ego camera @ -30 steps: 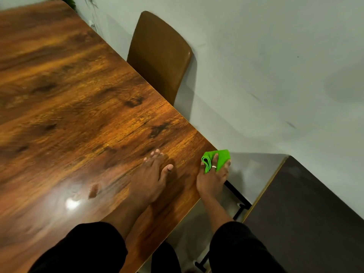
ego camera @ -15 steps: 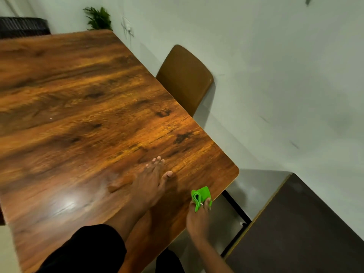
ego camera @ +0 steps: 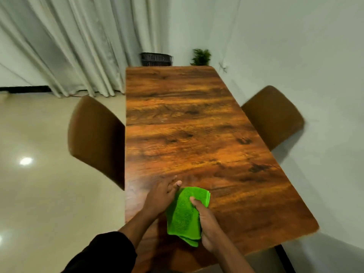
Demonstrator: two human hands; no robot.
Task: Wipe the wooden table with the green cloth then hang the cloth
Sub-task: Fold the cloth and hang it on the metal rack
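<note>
The wooden table point(ego camera: 187, 123) stretches away from me, glossy and brown. A folded green cloth point(ego camera: 184, 214) sits over the table's near end. My right hand point(ego camera: 206, 225) grips the cloth along its right side, thumb pressed on top. My left hand point(ego camera: 160, 195) rests flat on the table with fingers apart, touching the cloth's left edge. Black sleeves cover both forearms lower down.
A brown chair point(ego camera: 94, 138) stands at the table's left side and another brown chair point(ego camera: 272, 115) at its right, against the white wall. A black basket point(ego camera: 156, 59) and a small plant point(ego camera: 201, 57) sit beyond the far end. Curtains hang at the back left.
The view has swung to look along the table. My right hand brought the cloth from the table's right corner edge to the near middle, beside my left hand, and the cloth looks more spread out.
</note>
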